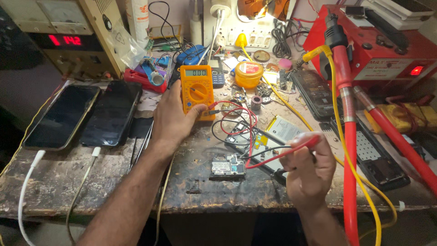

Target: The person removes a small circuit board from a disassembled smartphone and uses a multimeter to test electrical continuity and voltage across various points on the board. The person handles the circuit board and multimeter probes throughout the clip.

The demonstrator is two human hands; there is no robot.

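While gripping probes (277, 155), right hand (309, 171) curled.

The worktop (205, 191) looks like rough, worn wood, stained dark and matt, chipped along its front edge. Near its left edge two phones (84, 116) show glossy black glass. The meter (196, 89) under the left hand (170, 120) is smooth orange plastic. The red probe (300, 145) in the right hand (309, 171) is shiny plastic. The bare board (227, 166) glints with small metal parts.
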